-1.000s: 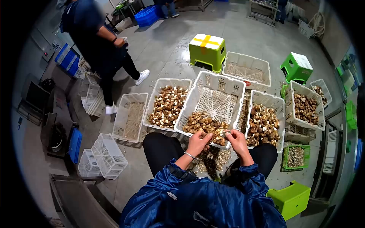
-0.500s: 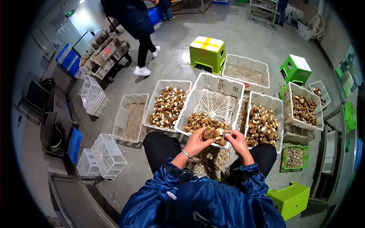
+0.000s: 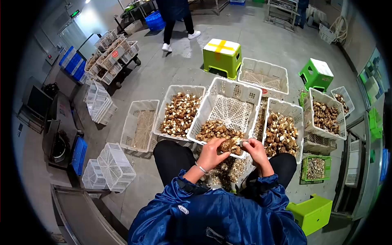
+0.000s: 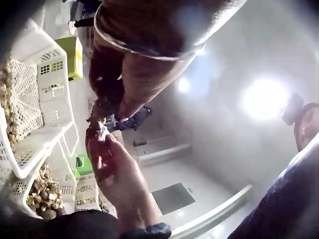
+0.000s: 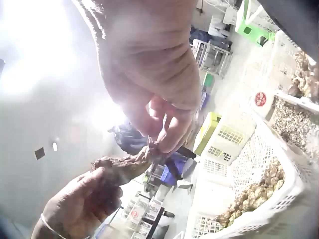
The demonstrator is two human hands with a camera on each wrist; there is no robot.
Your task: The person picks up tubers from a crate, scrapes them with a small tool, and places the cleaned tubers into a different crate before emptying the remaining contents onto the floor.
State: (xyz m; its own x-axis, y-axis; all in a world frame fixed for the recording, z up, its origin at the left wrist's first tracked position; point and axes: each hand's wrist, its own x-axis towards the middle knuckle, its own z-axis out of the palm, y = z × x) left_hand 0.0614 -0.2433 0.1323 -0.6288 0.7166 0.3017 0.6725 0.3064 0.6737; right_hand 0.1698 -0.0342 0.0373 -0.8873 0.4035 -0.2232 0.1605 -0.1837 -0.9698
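Note:
In the head view my left hand (image 3: 209,156) holds a brown, knobbly mushroom (image 3: 229,146) over the near edge of a white crate (image 3: 233,109). My right hand (image 3: 256,152) pinches its other end. From the right wrist the mushroom (image 5: 127,168) appears long and lumpy, bridging both hands. In the left wrist view a white bit (image 4: 102,130) shows at the right fingertips. Whether the right hand also holds a small tool, I cannot tell. Brown mushrooms (image 3: 218,130) lie in the near part of the crate.
Crates of brown and white mushroom pieces stand left (image 3: 163,94) and right (image 3: 300,118) of the middle one. Trimmings (image 3: 228,173) lie between my knees. Green stools (image 3: 222,57) stand beyond; a person (image 3: 173,12) is at the back, near a loaded cart (image 3: 112,57).
The left hand has shifted its hold, so more of the mushroom shows. The right hand stays close by at its end. The other person has walked from the left toward the back.

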